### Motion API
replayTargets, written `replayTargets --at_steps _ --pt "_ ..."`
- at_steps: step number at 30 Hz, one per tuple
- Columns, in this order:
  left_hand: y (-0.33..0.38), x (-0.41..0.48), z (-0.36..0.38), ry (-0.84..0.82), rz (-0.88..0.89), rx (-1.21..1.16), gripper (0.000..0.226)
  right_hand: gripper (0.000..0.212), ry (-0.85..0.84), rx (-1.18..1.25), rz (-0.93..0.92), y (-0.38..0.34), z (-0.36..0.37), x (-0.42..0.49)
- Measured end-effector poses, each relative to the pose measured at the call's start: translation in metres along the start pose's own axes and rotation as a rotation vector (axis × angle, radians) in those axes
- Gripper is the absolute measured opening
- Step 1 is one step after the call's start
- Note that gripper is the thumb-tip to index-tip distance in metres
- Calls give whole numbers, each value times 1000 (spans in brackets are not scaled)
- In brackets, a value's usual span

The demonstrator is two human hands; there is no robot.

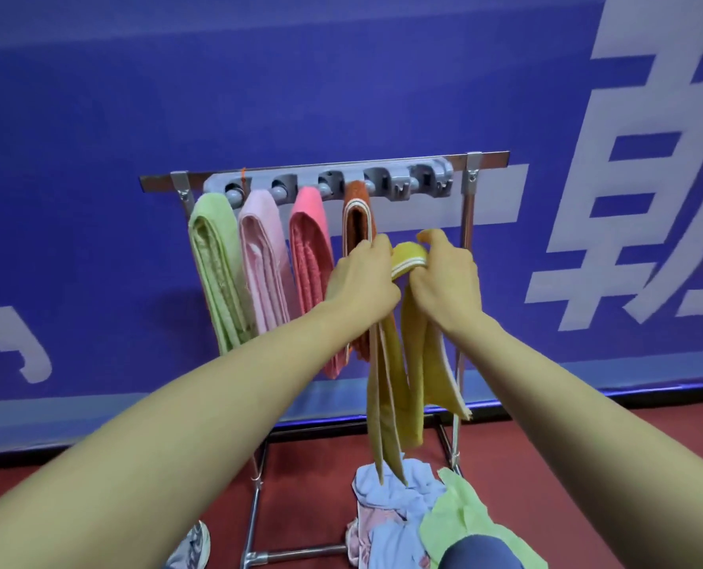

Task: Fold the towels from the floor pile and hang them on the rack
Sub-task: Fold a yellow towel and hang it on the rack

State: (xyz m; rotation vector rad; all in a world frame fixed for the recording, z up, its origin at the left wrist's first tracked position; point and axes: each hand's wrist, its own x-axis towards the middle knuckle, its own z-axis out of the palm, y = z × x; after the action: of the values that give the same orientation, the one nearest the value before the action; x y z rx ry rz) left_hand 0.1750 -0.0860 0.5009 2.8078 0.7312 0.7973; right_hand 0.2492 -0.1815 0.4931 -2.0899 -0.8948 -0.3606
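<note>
A folded mustard-yellow towel [411, 363] with a white stripe hangs from both my hands in front of the rack [469, 223]. My left hand [362, 281] and my right hand [444, 277] grip its top fold side by side, just below the grey clip bar [424, 178]. Green [218, 264], pale pink [263, 256], coral [311, 256] and orange [358, 223] folded towels hang from the bar's left clips. The floor pile [415, 511] of light blue, pink and green towels lies under the yellow towel's ends.
A blue wall banner [341, 76] with white characters stands right behind the rack. The rack's metal base tubes [300, 552] rest on red floor. My shoe [193, 544] shows at the bottom left and my knee [481, 552] at the bottom right.
</note>
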Motion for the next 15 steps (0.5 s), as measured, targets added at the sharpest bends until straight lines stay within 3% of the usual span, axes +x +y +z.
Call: replayTargets --at_steps 3,9,15 --pt "1 9 11 -22 -33 -47 32 42 42 -106 -51 11 3 10" --pt "2 27 23 -20 -17 11 32 40 -43 -254 -84 30 21 28" --pt "6 77 3 232 -5 -143 42 48 114 -212 -222 15 11 83"
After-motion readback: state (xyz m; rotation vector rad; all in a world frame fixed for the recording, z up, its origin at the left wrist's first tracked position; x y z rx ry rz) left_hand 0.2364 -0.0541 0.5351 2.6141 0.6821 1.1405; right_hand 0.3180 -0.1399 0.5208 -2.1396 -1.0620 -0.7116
